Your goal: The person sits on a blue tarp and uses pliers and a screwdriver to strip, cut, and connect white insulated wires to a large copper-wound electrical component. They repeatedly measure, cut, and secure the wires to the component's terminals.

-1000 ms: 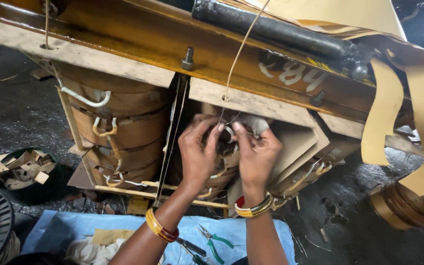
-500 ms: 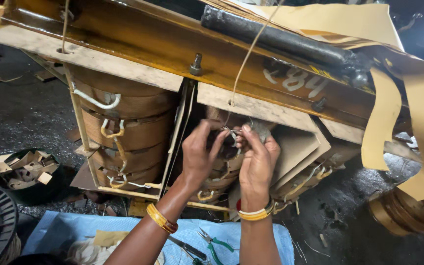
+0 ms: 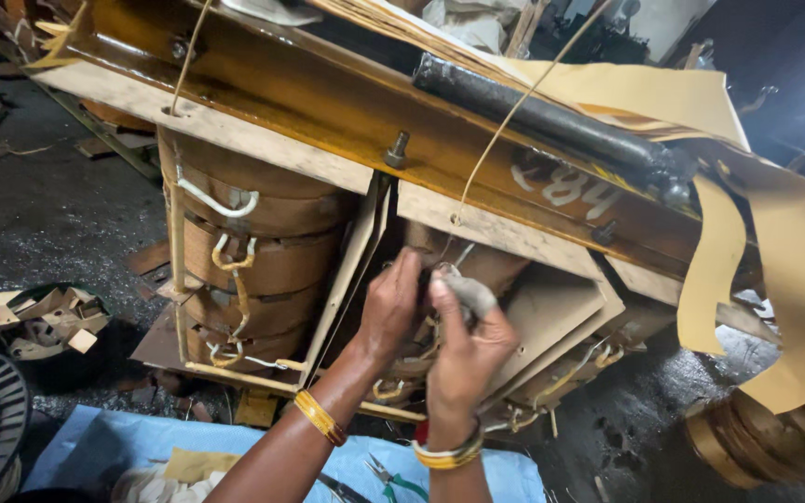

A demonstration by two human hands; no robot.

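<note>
Both hands are working at the middle coil (image 3: 477, 265) of a large transformer core, under the wooden board (image 3: 496, 228) and the yellow steel beam (image 3: 347, 102). The left hand (image 3: 388, 312) is lying against the front of this coil, fingers curled inward, and it seems to be pinching a thin lead there; the exact thing between the fingers is too hidden to tell. The right hand (image 3: 463, 349) is just beside it, touching it at the fingertips, and is closing around a small grey wad (image 3: 468, 293), maybe cloth or tape, pressed to the coil.

A thin cord (image 3: 514, 112) is running from the board up and out of view. To the left, another brown coil (image 3: 253, 261) is standing with pale wire loops on its front.

On the floor at the left, a dark round tub (image 3: 44, 359) is holding pieces of cut cardboard. A blue sheet (image 3: 114, 442) is lying below the arms, with green-handled pliers (image 3: 393, 480) on it.

Both forearms are reaching up from the bottom of the view, each wrist wearing yellow bangles (image 3: 319, 416). Strips of tan paper (image 3: 775, 279) are hanging at the right.
</note>
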